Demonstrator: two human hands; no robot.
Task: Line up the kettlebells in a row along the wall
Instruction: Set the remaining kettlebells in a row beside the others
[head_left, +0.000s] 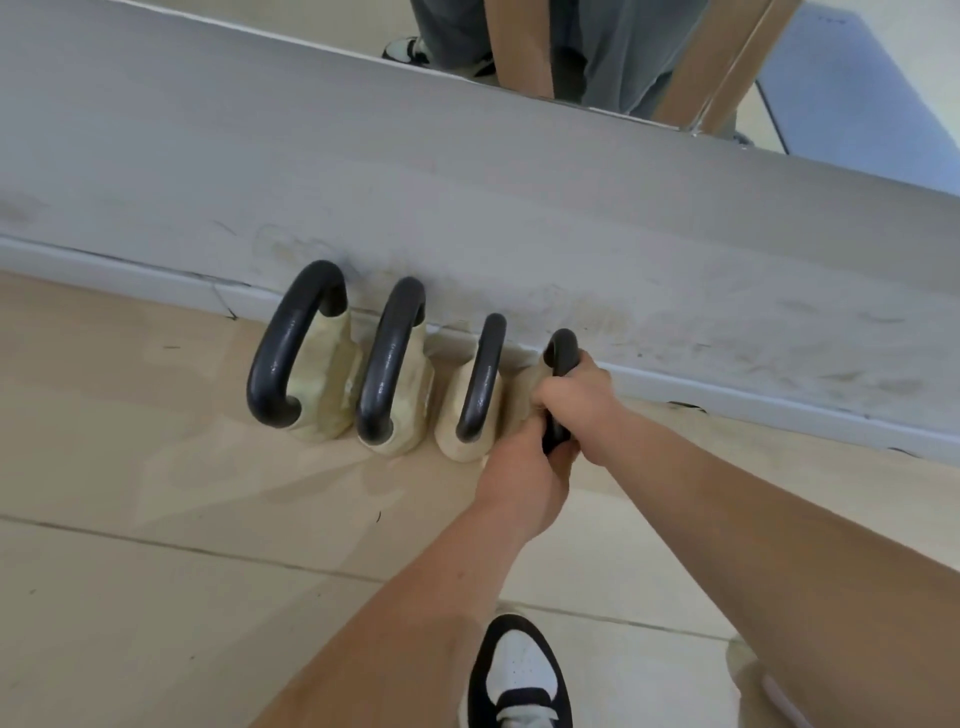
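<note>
Kettlebells: four with pale bodies and black handles stand on the floor (156, 493) against the wall (467, 208), side by side.
Fourth kettlebell (563, 353): at the right end of the row, just beside the third kettlebell (480, 384); its body is mostly hidden behind the hands, so I cannot tell whether it is resting on the floor or just off it.
Left hand (519, 483): clenched around the near end of the fourth handle.
Right hand (576, 395): wrapped around the same handle farther up, fingers closed on it.
Step in hand: setting the fourth one into line, by my reading.
Doing it well: keep both hands gripping until the base is flat and settled; let it down gently, not dropped, since the tile could chip; turn the handle to match the three neighbours, which point from the wall toward the person.
Spacing: keep the gap like the others, close but not knocking the third one.
Watch: the shoe (519, 675) stands close below, so keep toes clear of the weight.
Row so far: first kettlebell (291, 353) and second kettlebell (389, 364) look neatly placed.
</note>
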